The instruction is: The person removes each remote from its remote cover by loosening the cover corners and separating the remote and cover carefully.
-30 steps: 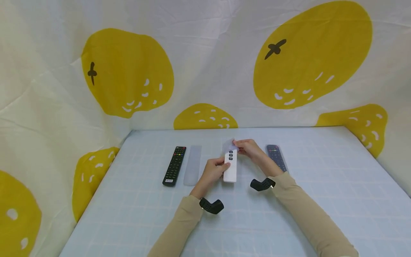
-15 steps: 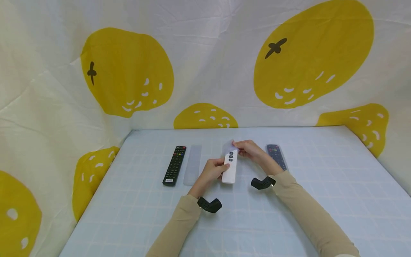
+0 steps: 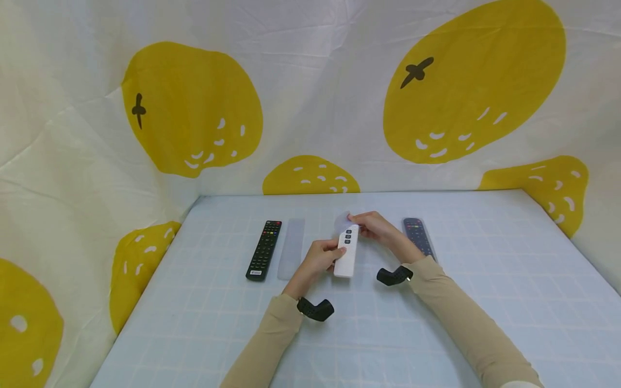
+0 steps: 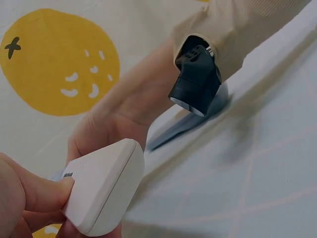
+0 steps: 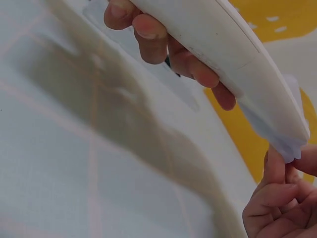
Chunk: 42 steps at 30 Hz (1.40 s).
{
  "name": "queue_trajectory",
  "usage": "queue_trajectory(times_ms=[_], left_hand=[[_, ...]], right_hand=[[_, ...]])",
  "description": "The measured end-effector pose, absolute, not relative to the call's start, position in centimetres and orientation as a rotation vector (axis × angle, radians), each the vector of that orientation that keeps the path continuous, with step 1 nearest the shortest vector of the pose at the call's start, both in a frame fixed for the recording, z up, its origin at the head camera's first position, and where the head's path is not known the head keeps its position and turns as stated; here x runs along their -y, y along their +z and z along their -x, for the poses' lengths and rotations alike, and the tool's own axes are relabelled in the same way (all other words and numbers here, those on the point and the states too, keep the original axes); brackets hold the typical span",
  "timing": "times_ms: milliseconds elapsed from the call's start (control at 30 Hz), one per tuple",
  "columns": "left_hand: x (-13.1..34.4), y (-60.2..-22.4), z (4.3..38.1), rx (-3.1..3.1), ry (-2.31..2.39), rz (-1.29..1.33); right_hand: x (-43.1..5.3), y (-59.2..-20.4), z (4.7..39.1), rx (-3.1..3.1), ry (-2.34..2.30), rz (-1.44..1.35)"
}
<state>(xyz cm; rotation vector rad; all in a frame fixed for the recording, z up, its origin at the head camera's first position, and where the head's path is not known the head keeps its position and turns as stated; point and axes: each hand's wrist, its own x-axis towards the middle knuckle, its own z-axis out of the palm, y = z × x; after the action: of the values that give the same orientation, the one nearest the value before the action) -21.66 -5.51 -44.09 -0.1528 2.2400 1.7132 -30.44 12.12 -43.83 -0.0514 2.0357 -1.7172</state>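
Observation:
In the head view my left hand (image 3: 319,260) grips a white remote control (image 3: 346,261), thumb on its front below a few dark buttons. A translucent plastic cover (image 3: 342,222) sits over the remote's far end. My right hand (image 3: 375,225) pinches that cover's edge at the upper right. From the right wrist, the bluish cover (image 5: 267,130) looks bunched at the remote's tip, between right thumb and finger. The left wrist view shows the remote's blunt near end (image 4: 116,186) bare. Left fingers (image 5: 185,64) wrap under the remote's back.
A black remote control (image 3: 263,251) lies at the left, beside a flat clear cover (image 3: 291,249). Behind the right forearm lies a dark remote in a clear cover (image 3: 418,236), partly hidden by the sleeve. A fruit-print cloth (image 3: 310,81) hangs behind the table (image 3: 359,345).
Both hands have shifted slightly left. The white remote now tilts a little, its near end further left. My right hand still pinches the cover, its fingertips slightly lower.

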Motion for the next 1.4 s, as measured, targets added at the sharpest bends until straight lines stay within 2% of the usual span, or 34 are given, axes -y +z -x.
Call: queue_trajectory(times_ms=[933,1233,1400], left_hand=[[5.8,-44.7,21.2,-2.243,1.716,0.158],[4.9,-45.0,20.4,-2.329,1.668,0.123],[4.7,-45.8,20.3,-2.336,1.725,0.241]], right_hand=[[-11.1,-44.5,30.5,-2.060,-1.679,-0.006],[-11.4,-44.6,31.0,-2.236,-1.700,0.125],[-12.1,-43.9,31.3,-2.305,-1.698,0.222]])
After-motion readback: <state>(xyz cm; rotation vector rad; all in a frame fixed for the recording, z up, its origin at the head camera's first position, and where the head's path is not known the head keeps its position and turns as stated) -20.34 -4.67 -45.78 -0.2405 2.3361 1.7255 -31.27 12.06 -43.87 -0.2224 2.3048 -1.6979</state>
